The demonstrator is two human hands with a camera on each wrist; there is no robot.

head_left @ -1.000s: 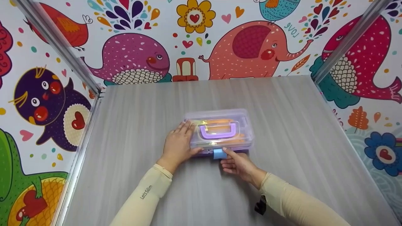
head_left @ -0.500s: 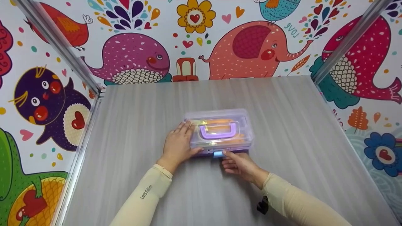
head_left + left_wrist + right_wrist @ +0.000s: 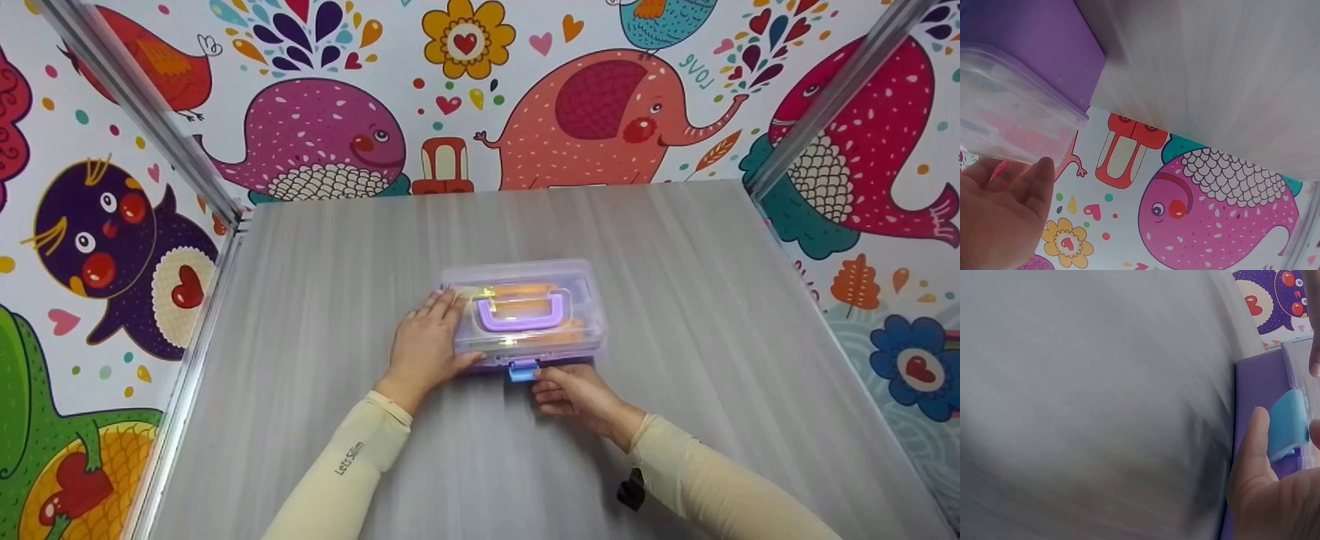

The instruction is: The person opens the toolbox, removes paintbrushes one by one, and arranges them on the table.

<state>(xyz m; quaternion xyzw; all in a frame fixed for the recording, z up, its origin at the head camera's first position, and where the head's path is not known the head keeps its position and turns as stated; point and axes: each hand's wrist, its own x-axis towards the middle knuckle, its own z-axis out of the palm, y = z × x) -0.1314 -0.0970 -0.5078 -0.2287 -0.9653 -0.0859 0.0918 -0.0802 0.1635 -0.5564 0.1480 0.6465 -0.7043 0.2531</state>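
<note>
A clear-lidded purple plastic box [image 3: 579,304] sits around the middle of the grey table [image 3: 322,285] — the left hand [image 3: 427,341], fingers loosely extended, rests against its left end; the right hand [image 3: 583,396] pinches the blue latch [image 3: 523,373] on its near side.

Cartoon-printed walls [image 3: 480,97] and metal posts [image 3: 145,112] bordering the table [image 3: 337,285] suggest a booth-like workspace.

ok so the blue latch [image 3: 523,373] is tipping outward right at the fingertips of the right hand [image 3: 577,394], and a purple catch [image 3: 524,363] is now showing just beyond them. Hand's sliding slightly toward the person too.
</note>
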